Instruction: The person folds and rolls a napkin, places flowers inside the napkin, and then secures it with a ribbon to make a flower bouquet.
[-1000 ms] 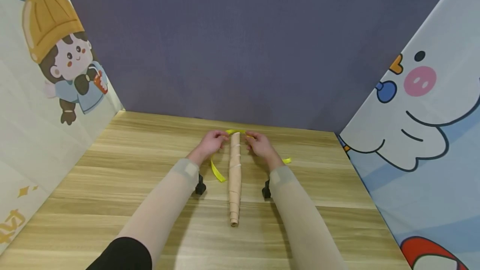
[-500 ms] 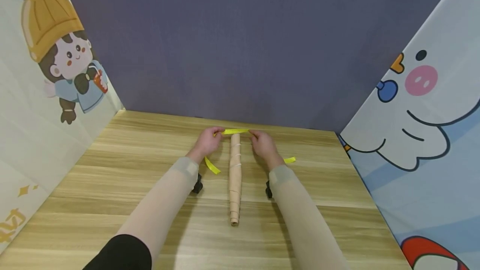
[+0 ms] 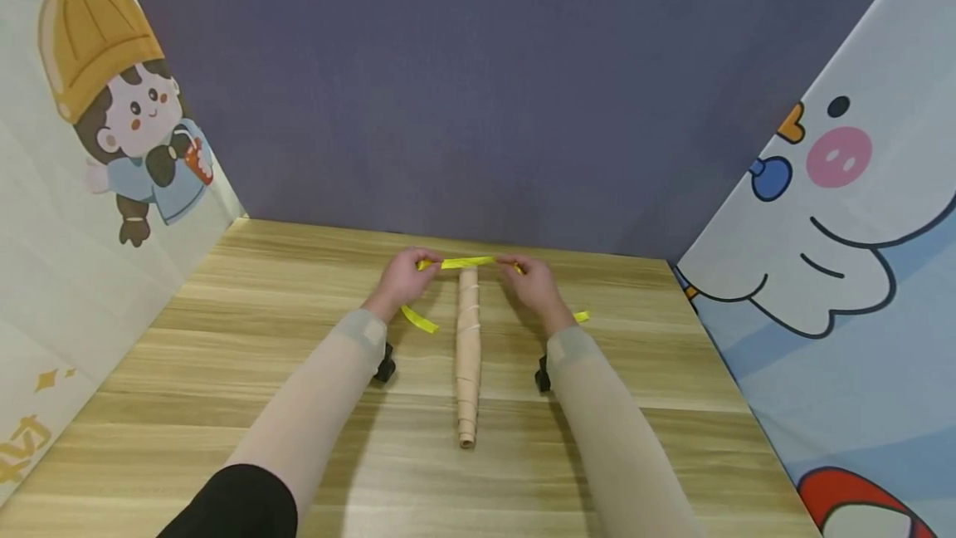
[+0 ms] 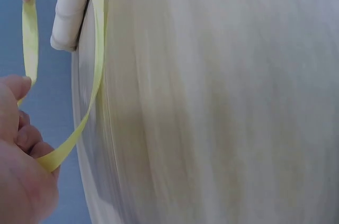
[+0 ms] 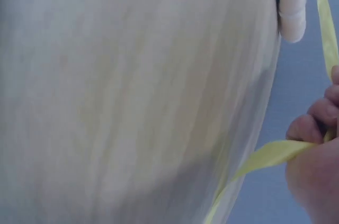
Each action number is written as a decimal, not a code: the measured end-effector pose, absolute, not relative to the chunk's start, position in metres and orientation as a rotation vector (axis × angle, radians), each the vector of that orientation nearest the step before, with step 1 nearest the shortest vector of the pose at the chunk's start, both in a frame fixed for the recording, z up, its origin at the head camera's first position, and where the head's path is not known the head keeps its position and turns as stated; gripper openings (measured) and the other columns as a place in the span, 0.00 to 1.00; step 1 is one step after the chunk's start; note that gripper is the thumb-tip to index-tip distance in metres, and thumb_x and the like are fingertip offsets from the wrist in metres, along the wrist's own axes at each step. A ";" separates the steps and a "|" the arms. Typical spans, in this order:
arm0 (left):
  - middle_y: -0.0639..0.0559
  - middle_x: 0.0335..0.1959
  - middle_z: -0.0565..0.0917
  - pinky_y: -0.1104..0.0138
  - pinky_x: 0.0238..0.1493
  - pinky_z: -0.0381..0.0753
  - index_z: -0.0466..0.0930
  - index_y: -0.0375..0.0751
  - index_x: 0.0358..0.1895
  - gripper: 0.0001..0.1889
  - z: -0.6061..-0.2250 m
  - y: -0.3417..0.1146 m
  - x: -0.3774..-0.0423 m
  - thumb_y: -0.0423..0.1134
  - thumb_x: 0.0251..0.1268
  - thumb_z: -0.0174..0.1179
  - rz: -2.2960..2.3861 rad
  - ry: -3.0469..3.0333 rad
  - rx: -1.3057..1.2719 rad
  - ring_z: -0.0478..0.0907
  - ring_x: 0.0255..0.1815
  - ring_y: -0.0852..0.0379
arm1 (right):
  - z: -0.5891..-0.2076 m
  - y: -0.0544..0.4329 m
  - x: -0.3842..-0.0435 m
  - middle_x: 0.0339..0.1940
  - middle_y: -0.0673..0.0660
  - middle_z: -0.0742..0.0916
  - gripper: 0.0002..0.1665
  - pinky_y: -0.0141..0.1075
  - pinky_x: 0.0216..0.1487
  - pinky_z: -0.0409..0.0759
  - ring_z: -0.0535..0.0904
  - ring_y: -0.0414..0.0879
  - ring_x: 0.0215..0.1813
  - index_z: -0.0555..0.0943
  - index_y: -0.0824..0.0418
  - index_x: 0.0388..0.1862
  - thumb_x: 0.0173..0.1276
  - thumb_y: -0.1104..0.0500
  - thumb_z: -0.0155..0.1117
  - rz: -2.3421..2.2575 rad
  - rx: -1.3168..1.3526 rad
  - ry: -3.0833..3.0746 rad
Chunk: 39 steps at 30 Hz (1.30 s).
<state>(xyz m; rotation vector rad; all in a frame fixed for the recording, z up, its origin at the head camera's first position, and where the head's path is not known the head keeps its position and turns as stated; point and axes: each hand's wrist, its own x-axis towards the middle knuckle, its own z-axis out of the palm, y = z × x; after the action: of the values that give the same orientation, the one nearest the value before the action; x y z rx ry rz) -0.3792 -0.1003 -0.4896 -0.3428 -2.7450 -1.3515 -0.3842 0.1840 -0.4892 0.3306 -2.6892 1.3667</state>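
Observation:
My left hand (image 3: 402, 282) and right hand (image 3: 534, 284) pinch a yellow ribbon (image 3: 468, 262) between them, stretched nearly straight just beyond the far end of a beige roll (image 3: 468, 347). The roll is long and narrow, wound in spiral layers, and lies lengthwise on the table. In the left wrist view, a loose ribbon tail (image 4: 95, 91) runs out under the left palm and curves towards the table. The other ribbon tail (image 5: 270, 154) leaves the right hand's curled fingers and hangs down in the right wrist view.
The wood-grain table (image 3: 329, 438) ends at a dark blue-grey back panel (image 3: 463, 90). Printed cartoon panels flank it, a left panel (image 3: 52, 272) and a right panel (image 3: 881, 388). Black wrist mounts show under both forearms, such as the right mount (image 3: 543, 374).
Both hands have moved apart, the left one outward to the left and the right one slightly right. The ribbon between them has gone from arched to taut. The roll has stayed put.

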 end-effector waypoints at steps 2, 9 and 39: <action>0.38 0.66 0.86 0.46 0.75 0.76 0.89 0.39 0.63 0.15 -0.491 -0.102 -0.380 0.42 0.85 0.61 -1.374 -2.722 -0.369 0.80 0.71 0.38 | -0.489 0.186 -0.384 0.53 0.62 0.93 0.16 0.41 0.55 0.84 0.87 0.50 0.48 0.90 0.58 0.64 0.86 0.57 0.62 1.419 0.314 -2.667; 0.39 0.65 0.89 0.45 0.72 0.78 0.90 0.37 0.61 0.14 -0.491 -0.107 -0.379 0.39 0.85 0.62 -1.463 -2.668 -0.432 0.83 0.68 0.39 | -0.486 0.190 -0.383 0.34 0.71 0.86 0.18 0.31 0.28 0.68 0.72 0.41 0.25 0.89 0.60 0.65 0.86 0.60 0.57 1.578 0.306 -2.641; 0.40 0.68 0.87 0.64 0.44 0.78 0.90 0.41 0.58 0.13 -0.492 -0.122 -0.377 0.36 0.85 0.58 -1.566 -2.727 -0.366 0.74 0.35 0.57 | -0.487 0.215 -0.376 0.61 0.61 0.89 0.11 0.36 0.44 0.77 0.78 0.47 0.46 0.92 0.61 0.52 0.83 0.62 0.63 1.639 0.344 -2.768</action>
<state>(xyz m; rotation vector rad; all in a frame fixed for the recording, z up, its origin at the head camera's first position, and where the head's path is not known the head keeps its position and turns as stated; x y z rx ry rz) -0.3766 -0.1220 -0.4917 -0.3664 -2.7271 -1.5663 -0.3765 0.2150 -0.4870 0.3441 -2.7682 1.6393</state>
